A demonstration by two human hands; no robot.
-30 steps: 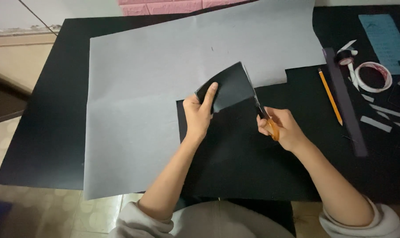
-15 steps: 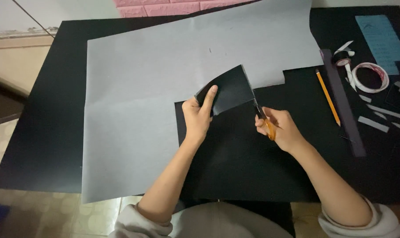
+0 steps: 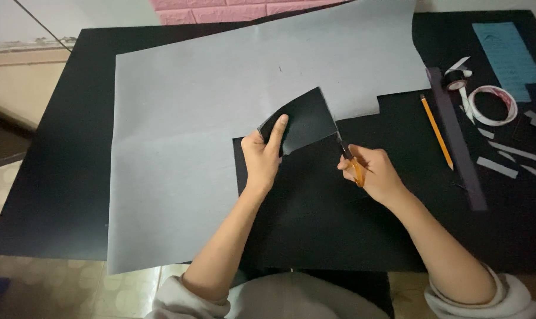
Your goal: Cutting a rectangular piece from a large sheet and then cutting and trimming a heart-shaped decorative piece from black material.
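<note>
Cutting into a large grey sheet [image 3: 191,153] on the black worktop [image 3: 55,147], the right hand [image 3: 371,171] grips orange-handled scissors [image 3: 349,159], blades pointing away, while the left hand [image 3: 262,156] pinches the lifted flap [image 3: 303,118] just left of the blades.

The large paper sheet [image 3: 191,147] is plain grey on its upper face and black on the lifted flap [image 3: 303,121]; the table [image 3: 55,177] beneath is matte black. The scissors [image 3: 353,168] have orange handles, the pencil [image 3: 436,131] at centre right is yellow-orange, and the ruler [image 3: 457,139] beside it is dark purple. At upper right lie a light blue card [image 3: 507,56] and a white tape ring [image 3: 492,105]; a pink brick-pattern wall [image 3: 220,7] shows at top centre
</note>
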